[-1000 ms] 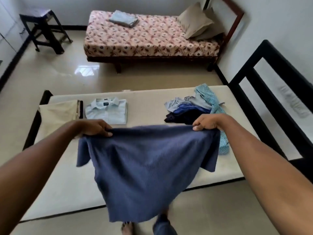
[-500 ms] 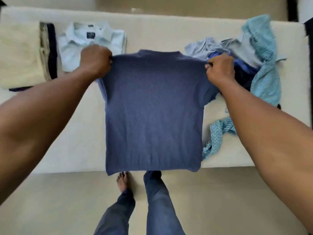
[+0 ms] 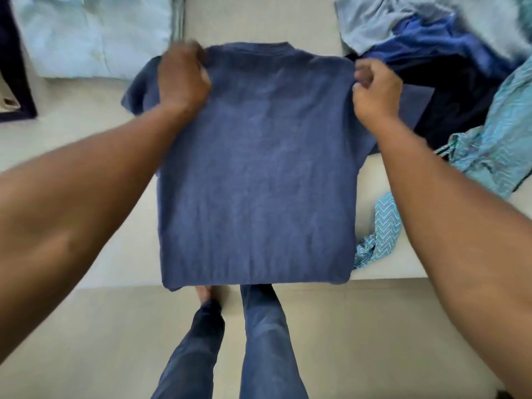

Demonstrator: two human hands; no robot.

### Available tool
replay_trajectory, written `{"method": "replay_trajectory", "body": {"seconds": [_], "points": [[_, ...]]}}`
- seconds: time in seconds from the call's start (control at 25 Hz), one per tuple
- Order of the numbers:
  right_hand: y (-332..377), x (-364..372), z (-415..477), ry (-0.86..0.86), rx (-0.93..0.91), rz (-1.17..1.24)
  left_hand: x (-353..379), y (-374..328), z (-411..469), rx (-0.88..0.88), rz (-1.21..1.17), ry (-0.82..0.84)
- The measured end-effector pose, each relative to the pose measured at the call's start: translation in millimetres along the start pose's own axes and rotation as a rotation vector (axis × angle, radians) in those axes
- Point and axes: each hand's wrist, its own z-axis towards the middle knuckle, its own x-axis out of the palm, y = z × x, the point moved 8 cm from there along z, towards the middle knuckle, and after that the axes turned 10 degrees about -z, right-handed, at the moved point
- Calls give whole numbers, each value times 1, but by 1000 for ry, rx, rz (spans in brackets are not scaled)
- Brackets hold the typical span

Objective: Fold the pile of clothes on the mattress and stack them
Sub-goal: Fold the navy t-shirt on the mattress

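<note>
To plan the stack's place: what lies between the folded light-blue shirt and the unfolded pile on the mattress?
Head view: the blue T-shirt, gripped at its shoulders by the left hand and right hand, plus bare mattress beyond its collar.

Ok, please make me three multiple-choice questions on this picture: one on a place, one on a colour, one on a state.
1. Where is the unfolded pile, seen from the blue T-shirt?
A) left in the picture
B) right in the picture
C) on the floor
2. What colour is the folded shirt at top left?
A) red
B) black
C) light blue
3. How is the T-shirt held?
A) the left hand and the right hand each grip a shoulder
B) one hand only
C) no hand touches it
Answers: 1 B, it lies on the mattress past the right hand; 2 C, its cloth is pale blue; 3 A, each hand pinches a shoulder.
</note>
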Motion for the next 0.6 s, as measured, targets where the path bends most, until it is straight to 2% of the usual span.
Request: {"method": "replay_trajectory", "body": {"seconds": [0.04, 0.12, 0.2, 0.24, 0.28, 0.36, 0.48, 0.6], "points": [[-21, -5, -10, -68, 43, 24, 25, -11, -11, 79, -40, 111], [-79, -15, -30, -132, 281, 58, 84, -30, -36, 184, 13, 437], [-139, -15, -47, -114, 573, 103, 137, -34, -60, 160, 175, 757], [-160, -12, -52, -79, 675, 152, 156, -33, -66, 119, 245, 852], [-175, -4, -51, -39, 732, 244, 170, -33, -69, 80, 299, 908], [-180, 8, -41, 21, 694, 401, 186, -27, -71, 36, 365, 959], [-181, 17, -22, 0, 594, 412, 196, -23, -73, 20, 358, 962], [-193, 22, -16, -13, 610, 550, 194, -19, -73, 10, 293, 941]]}}
